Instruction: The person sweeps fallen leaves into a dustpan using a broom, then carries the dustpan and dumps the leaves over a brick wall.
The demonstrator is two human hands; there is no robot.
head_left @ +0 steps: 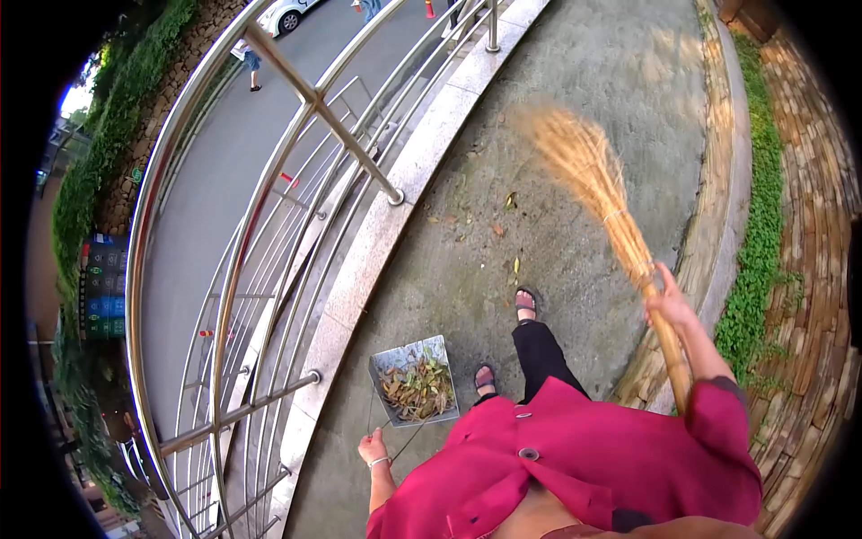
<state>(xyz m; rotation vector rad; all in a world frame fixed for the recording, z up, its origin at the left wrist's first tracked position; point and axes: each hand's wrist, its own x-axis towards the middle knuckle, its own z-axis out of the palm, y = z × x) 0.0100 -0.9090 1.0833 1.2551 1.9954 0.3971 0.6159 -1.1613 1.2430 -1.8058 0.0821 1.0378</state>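
My right hand (671, 301) is wrapped round the handle of a straw broom (600, 180), whose bristles are raised off the ground and slightly blurred at the tip. At lower left, my left hand (372, 446) is closed on the thin wire handle of a metal dustpan (437, 345). A pile of dry leaves (418, 388) lies inside the dustpan, near my sandalled feet (485, 375). Ahead of my feet, a few loose leaves (511, 200) are scattered over the concrete path (539, 242).
A stainless steel railing (314, 99) on a stone curb (355, 278) borders the path at left. Beyond it are a road (215, 135), a person (249, 63) and a white car (287, 16). Low green plants (759, 225) and a stone wall (813, 180) line the right.
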